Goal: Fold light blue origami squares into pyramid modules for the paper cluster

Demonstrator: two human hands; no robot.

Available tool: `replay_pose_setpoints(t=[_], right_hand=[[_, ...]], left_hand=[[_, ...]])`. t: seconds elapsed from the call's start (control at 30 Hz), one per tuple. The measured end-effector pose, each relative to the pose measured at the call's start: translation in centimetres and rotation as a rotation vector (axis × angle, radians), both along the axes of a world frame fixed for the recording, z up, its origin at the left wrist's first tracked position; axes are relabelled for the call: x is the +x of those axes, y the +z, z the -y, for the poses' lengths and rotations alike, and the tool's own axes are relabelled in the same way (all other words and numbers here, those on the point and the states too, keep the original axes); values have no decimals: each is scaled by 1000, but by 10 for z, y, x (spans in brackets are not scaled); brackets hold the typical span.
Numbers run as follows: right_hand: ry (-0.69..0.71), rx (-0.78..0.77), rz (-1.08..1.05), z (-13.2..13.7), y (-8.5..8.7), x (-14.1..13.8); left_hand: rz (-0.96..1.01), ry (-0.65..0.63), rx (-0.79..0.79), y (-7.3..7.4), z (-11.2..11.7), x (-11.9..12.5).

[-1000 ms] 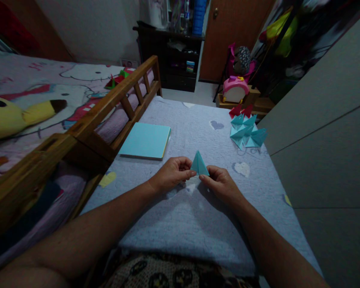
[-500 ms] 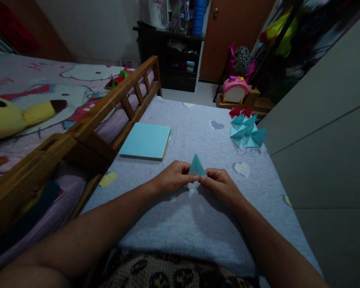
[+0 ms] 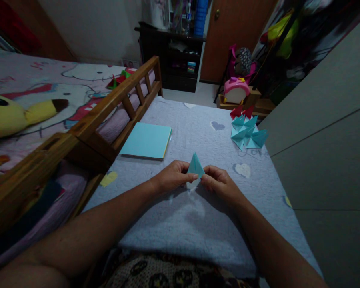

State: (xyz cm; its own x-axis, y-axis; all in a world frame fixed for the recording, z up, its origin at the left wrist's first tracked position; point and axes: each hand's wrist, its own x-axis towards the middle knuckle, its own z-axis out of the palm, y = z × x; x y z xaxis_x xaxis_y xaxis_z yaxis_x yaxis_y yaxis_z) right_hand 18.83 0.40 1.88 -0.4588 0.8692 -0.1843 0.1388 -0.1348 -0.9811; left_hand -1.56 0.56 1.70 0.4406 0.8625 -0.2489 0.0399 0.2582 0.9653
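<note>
A small light-blue folded paper (image 3: 195,165) points upward between my two hands, just above the cloth-covered surface (image 3: 186,116). My left hand (image 3: 176,174) pinches its lower left side, with the thumb lying across the front. At the lower right corner, my right hand (image 3: 217,179) has its thumb and fingertips closed on the paper's edge. A crease runs down the paper's front. Its back and the fingers behind it are hidden. Beyond my left hand lies a stack of light-blue square paper (image 3: 147,140).
Several blue folded paper shapes (image 3: 247,134) stand at the right edge, with red folded paper (image 3: 241,111) behind them. A wooden bed rail (image 3: 114,100) runs along the left. A pale cabinet (image 3: 321,152) borders the right side. A pink toy (image 3: 236,89) stands beyond the far edge.
The folded paper has shifted slightly left and up. My right thumb has slid from the paper's front toward its lower right corner. My left hand keeps its grip.
</note>
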Motion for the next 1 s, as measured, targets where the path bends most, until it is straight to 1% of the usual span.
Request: replay_pose_setpoints(t=[0.1, 0.2, 0.33, 0.5, 0.67, 0.8, 0.9, 1.0], right_hand=[[-4, -9, -13, 2, -3, -4], [-31, -31, -19, 2, -6, -3], [-54, -26, -15, 2, -5, -1], [-76, -43, -11, 1, -3, -2], [-91, -38, -5, 2, -6, -1], [-106, 12, -1, 3, -7, -2], [-83, 74, -5, 3, -6, -6], [-76, 127, -22, 3, -4, -9]], left_hand=[[-18, -1, 19, 0, 2, 2], [-79, 4, 51, 0, 2, 1], [-94, -47, 82, 1, 1, -2], [-42, -84, 33, 1, -1, -4], [16, -98, -25, 1, -2, -8], [27, -38, 41, 2, -1, -6], [-30, 15, 112, 2, 1, -2], [-113, -14, 199, 2, 2, 1]])
